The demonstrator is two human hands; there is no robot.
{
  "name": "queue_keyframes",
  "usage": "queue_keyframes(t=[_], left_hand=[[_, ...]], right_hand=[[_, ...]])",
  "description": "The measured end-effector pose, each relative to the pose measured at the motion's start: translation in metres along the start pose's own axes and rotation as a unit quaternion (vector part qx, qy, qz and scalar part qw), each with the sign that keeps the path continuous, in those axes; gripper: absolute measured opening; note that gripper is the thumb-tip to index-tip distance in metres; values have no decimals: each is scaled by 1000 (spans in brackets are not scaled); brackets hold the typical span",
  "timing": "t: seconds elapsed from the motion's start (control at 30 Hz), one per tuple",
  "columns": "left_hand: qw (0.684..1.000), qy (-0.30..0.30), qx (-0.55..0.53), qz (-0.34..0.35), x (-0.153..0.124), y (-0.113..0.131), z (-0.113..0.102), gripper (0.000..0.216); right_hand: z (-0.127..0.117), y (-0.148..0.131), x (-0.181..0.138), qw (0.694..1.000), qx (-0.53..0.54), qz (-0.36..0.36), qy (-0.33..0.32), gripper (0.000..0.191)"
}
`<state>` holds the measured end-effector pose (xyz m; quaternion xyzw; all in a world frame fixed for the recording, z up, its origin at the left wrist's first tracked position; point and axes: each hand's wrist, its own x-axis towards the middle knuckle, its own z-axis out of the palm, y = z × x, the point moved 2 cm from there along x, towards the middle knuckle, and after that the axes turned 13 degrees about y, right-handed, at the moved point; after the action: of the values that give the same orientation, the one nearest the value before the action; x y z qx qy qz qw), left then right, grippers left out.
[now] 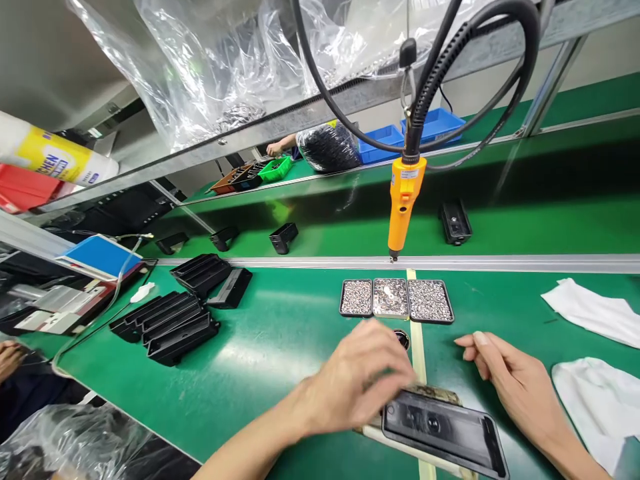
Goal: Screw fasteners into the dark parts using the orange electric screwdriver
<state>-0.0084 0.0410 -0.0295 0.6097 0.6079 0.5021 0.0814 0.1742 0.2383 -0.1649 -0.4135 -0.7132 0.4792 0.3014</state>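
Observation:
A black rectangular plastic housing (440,427) lies tilted on a pale block-like holder (400,443) at the front of the bench. My left hand (363,380) is over the housing's left end, somewhat blurred, fingers bent toward the thumb; whatever it pinches is hidden. To the right of the housing, apart from it, is my right hand (520,380), with thumb against the index finger and the other fingers curled; its contents cannot be made out. Beyond my hands stand small trays of tiny metal parts (356,297), (391,297), (430,300). A small round dark object (401,339) sits partly behind my left hand.
An orange electric screwdriver (404,203) hangs from a cable above the trays. Black housings (170,323) are grouped at left; another (455,221) stands behind the metal rail. White cloths (597,393) lie at right. A co-worker's hand (10,359) shows at far left.

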Motion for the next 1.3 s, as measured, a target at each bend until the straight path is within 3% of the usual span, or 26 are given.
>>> queue_keyframes(t=[0.07,0.17,0.37,0.53,0.77,1.07,1.3], left_hand=[[991,-86,77,72,-12,13,4,12],[965,-180,168,91,-20,14,8,15],[940,-252,218,75,-17,14,3,18],[941,-247,227,50,-26,16,-7,25],[948,-233,206,73,-47,-5,-3,63],[951,-203,189,133,-44,-10,11,63],[957,-199,165,132,-41,-12,14,62]], right_hand=[[0,-4,-1,1000,2,-2,-2,59],[-1,-8,-2,1000,3,-4,0,59],[-2,-10,-2,1000,-1,-7,-2,59],[-2,-11,-3,1000,0,-12,-3,57],[-1,-10,-3,1000,-3,-15,-6,58],[-2,-11,-3,1000,-4,-16,-12,57],[-1,-12,-3,1000,-8,-15,-14,56]])
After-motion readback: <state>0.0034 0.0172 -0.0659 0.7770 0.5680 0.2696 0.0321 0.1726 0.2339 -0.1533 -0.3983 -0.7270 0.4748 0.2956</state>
